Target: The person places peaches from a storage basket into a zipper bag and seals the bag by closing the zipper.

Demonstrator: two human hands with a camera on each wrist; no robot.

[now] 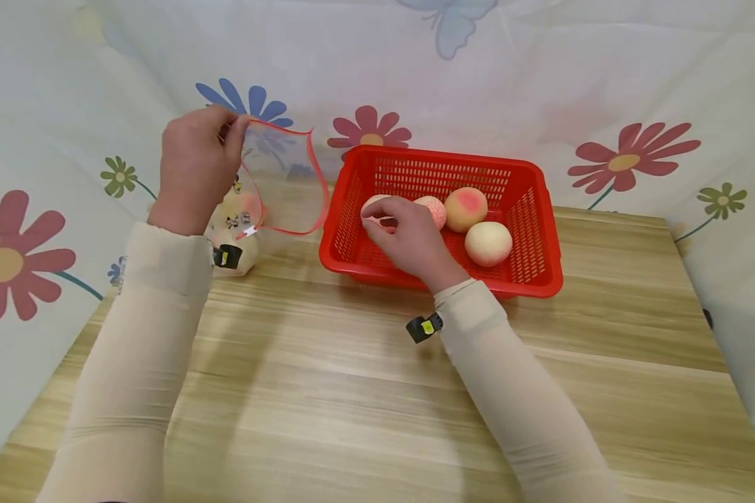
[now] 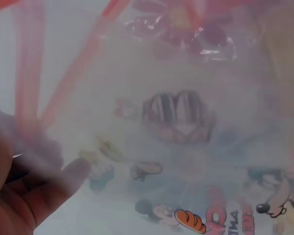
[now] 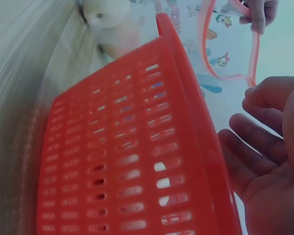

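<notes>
My left hand (image 1: 195,161) pinches the rim of a clear plastic zip bag (image 1: 286,181) with a red edge and cartoon prints. The bag's mouth hangs wide apart, its white slider (image 1: 249,231) low on the edge. Peaches (image 1: 242,255) show at the bag's lower part; whether all lie inside it, I cannot tell. My right hand (image 1: 409,234) is over the left part of a red plastic basket (image 1: 541,230), fingers loosely bent and holding nothing. Below its fingers, a pale peach (image 1: 377,201) is partly hidden. In the left wrist view, the bag's film (image 2: 186,63) covers much of the scene.
Other peaches in the basket include a blushed one (image 1: 467,208), a pale one (image 1: 488,244) and a speckled one (image 1: 434,208). The basket stands on a wood-grain table (image 1: 327,377), close to a flower-printed cloth (image 1: 509,98) at the back.
</notes>
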